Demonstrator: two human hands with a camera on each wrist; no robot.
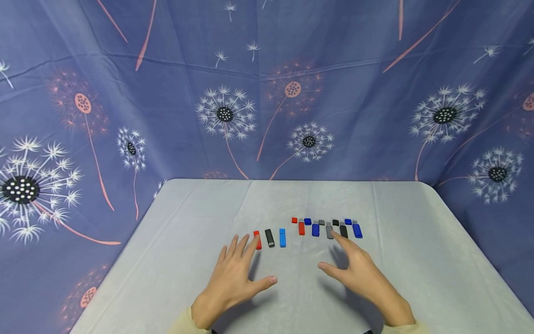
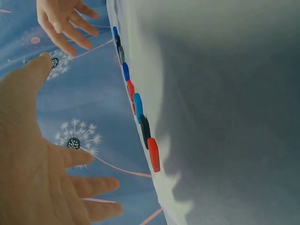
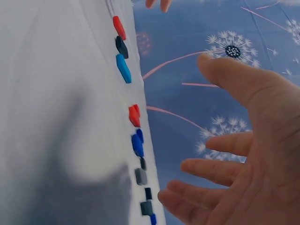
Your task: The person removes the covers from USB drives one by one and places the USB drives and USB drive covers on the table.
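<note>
My left hand (image 1: pixel 234 274) hovers over the table with fingers spread and nothing held. In the head view its index fingertip overlaps a capped red USB flash drive (image 1: pixel 258 244). Beside that lie a capped black flash drive (image 1: pixel 270 238) and a light blue one (image 1: pixel 282 237). My right hand (image 1: pixel 364 274) is also raised, thumb and fingers apart, holding nothing. Its fingertips overlap the lower end of a grey flash drive (image 1: pixel 328 229). Uncapped drives in red (image 1: pixel 301 228), blue (image 1: pixel 315 230), black (image 1: pixel 343 231) and blue again (image 1: pixel 357 230) share that row.
Small loose caps lie just behind the uncapped drives, among them a red cap (image 1: pixel 294 220), a grey cap (image 1: pixel 321 222) and a black cap (image 1: pixel 335 222). A pale cloth covers the table (image 1: pixel 200 208). Behind and beside it hangs a blue dandelion-print curtain (image 1: pixel 354 116).
</note>
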